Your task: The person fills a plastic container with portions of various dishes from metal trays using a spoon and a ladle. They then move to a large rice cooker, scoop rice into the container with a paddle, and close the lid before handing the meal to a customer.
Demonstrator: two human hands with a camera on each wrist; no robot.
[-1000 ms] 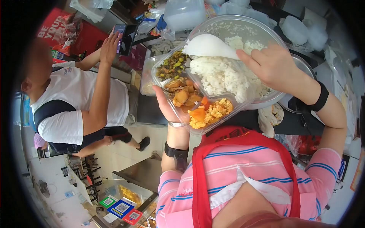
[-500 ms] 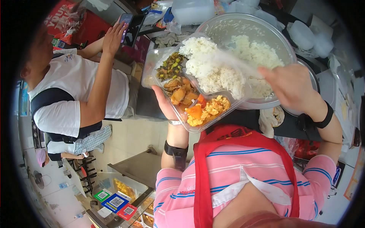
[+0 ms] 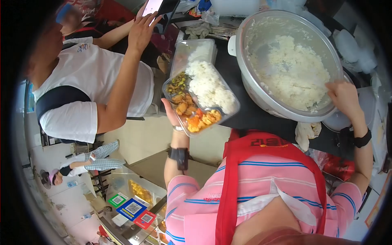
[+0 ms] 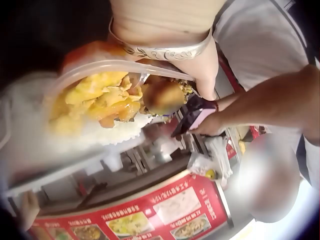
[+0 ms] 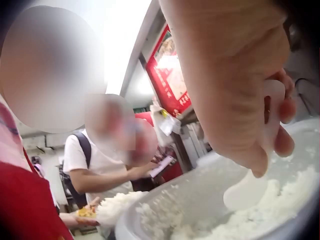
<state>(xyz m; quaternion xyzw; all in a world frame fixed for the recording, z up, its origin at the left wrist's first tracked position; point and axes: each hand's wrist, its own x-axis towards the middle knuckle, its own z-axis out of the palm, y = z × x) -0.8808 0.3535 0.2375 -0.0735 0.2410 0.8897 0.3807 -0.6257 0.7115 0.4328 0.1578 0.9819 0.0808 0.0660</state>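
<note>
My left hand (image 3: 171, 116) carries a clear compartment tray (image 3: 230, 108) from below, the thumb straight beside it and the other fingers hidden. The tray holds white rice (image 3: 209, 90), green vegetables (image 3: 178, 83), brown chunks (image 3: 184, 105) and egg with orange pieces (image 3: 204, 120). In the left wrist view, the tray rim (image 4: 107, 66) lies against the left hand (image 4: 202, 72). My right hand (image 3: 345, 98) is at the right edge of a large rice pot (image 3: 246, 77). The right wrist view shows the right hand (image 5: 230, 90) gripping a white paddle (image 5: 245, 194), its blade at the rice inside the pot.
Another clear container (image 3: 181, 55) stands behind the tray on the black counter (image 3: 253, 117). A cloth (image 3: 304, 134) lies by the pot's near side. A person in a white shirt (image 3: 112, 73) stands at left with a phone (image 3: 152, 7). Payment codes (image 3: 134, 208) sit at lower left.
The tray has moved left, away from the pot. My right hand has drawn back from over the tray's rice to the pot's right side. The pot appears farther right.
</note>
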